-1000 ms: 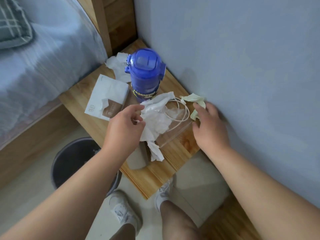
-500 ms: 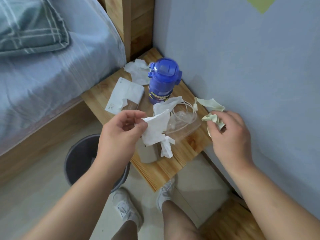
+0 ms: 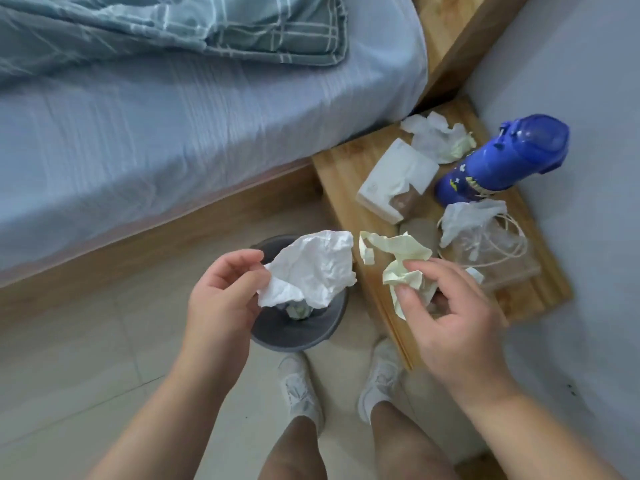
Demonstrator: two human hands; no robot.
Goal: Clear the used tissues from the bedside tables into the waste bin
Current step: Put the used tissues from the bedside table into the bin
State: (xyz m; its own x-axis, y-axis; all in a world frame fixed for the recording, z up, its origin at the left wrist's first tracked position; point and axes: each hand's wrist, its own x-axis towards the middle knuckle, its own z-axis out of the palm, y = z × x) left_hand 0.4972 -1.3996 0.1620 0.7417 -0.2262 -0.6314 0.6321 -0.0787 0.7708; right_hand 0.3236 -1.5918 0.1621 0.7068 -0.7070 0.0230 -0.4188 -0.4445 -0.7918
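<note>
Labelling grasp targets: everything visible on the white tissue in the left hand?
The white tissue is one crumpled sheet of thin paper, plain white, creased all over. The left hand pinches its lower left edge between thumb and fingers; the rest spreads free, held above the mouth of the grey waste bin. Nothing else touches it.

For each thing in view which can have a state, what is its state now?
left hand: pinches the white tissue
white tissue: crumpled, held over the waste bin
right hand: pinches the yellow tissue
yellow tissue: crumpled, held above the bedside table edge
waste bin: open, crumpled tissue inside
blue bottle: standing, lid shut
tissue pack: opened, lying on bedside table
back tissues: crumpled, lying on bedside table
</note>
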